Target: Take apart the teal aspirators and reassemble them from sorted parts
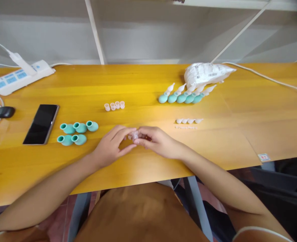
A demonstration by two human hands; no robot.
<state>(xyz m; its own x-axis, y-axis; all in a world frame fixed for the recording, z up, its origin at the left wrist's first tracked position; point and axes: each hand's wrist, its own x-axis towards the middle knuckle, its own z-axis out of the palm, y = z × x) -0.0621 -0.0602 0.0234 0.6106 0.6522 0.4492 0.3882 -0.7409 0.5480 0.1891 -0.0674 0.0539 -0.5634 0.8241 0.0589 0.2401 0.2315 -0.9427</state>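
Observation:
My left hand [112,145] and my right hand [156,140] meet over the table's front half. Between their fingertips is a small clear plastic cup-like piece [135,135]. The right thumb and fingers pinch it, while the left thumb and fingers curl around its other side; exact contact is partly hidden. Left of the hands lie several teal rubber bulbs [80,127] with open necks. Beyond the hands stand several small pinkish clear cups [113,106]. To the right are a row of white pointed tips [185,121] and a row of tiny pale pieces [186,127].
Several teal bulbs with white tips fitted [172,97] lie in a row before a white plastic bag [206,74]. At left are a phone [41,124], a black mouse [5,112] and a power strip [21,78]. A cable [264,78] crosses the back right.

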